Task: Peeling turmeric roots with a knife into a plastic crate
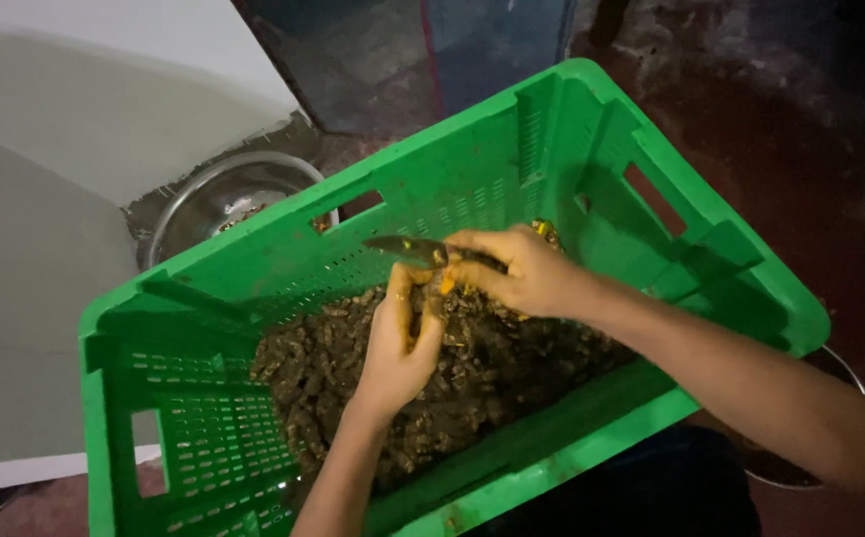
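A green plastic crate (591, 149) lies tilted in front of me, holding a heap of small brown roots (323, 378). Over that heap my right hand (522, 268) grips a knife (402, 249) whose blade points left. My left hand (397, 343) holds a small root piece (439, 288) with orange flesh up against the blade. Both hands are stained yellow.
A metal bowl (218, 199) with a few bits in it stands on the floor behind the crate's left rim. A white panel (74, 99) fills the upper left. Part of another metal bowl rim (845, 368) shows under my right forearm. The floor is dark red.
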